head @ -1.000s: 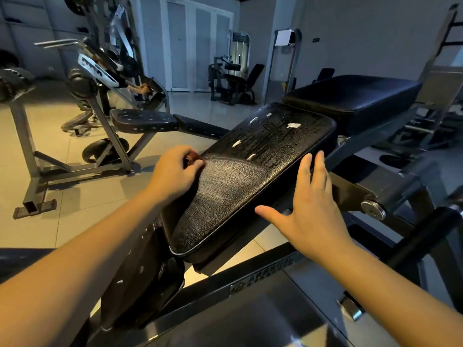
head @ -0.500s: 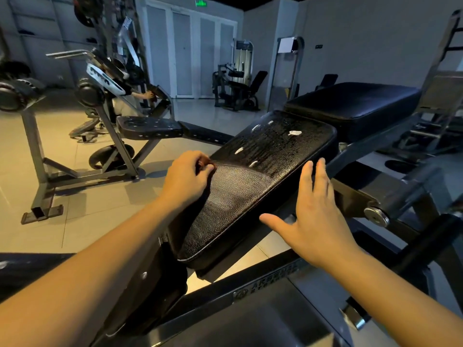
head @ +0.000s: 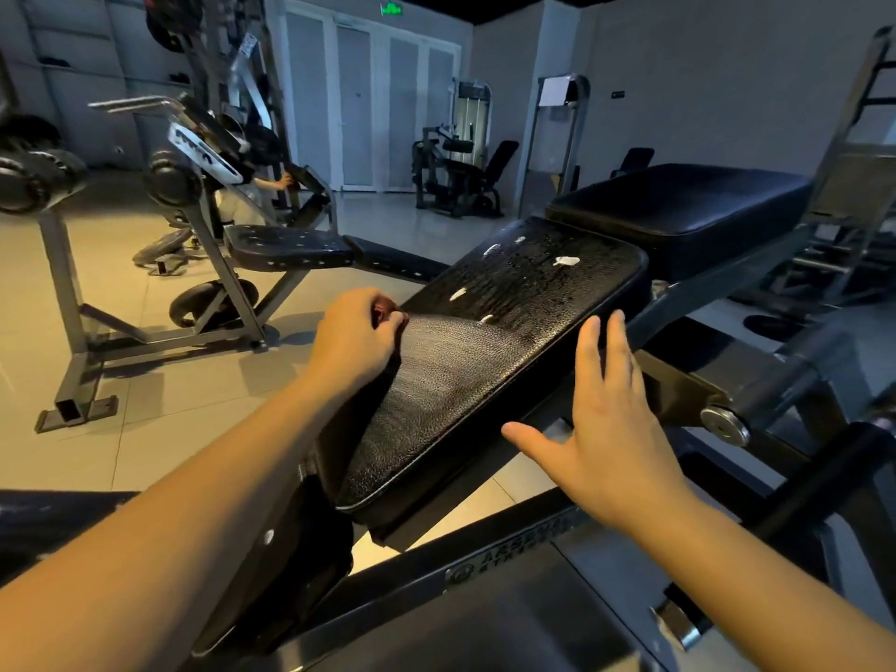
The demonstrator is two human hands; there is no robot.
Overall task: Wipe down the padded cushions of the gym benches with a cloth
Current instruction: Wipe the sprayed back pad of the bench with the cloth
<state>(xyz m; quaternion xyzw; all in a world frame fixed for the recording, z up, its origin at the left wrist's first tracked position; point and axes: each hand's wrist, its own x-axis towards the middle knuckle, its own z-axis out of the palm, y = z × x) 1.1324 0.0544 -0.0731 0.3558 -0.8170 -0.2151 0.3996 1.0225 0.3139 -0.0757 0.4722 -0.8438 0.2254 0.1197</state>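
A tilted black padded cushion (head: 485,361) fills the middle of the view. Its far half is wet and carries several white foam blobs (head: 566,260); its near half looks wiped and dull. My left hand (head: 356,339) grips a bunched reddish cloth (head: 383,310) at the cushion's left edge; most of the cloth is hidden in my fist. My right hand (head: 613,429) is open, fingers straight, by the cushion's right edge; whether it touches the pad I cannot tell. A second black cushion (head: 688,206) lies behind.
Steel frame bars (head: 509,560) and a bolt end (head: 722,424) sit under and right of the cushion. Another bench (head: 291,247) with spotted pads stands at left on the tiled floor. A person crouches by a machine (head: 203,152) at the back left.
The view has tilted up a little. My left hand with the cloth stays at the cushion's left edge, having edged slightly up along it. My right hand has barely moved.
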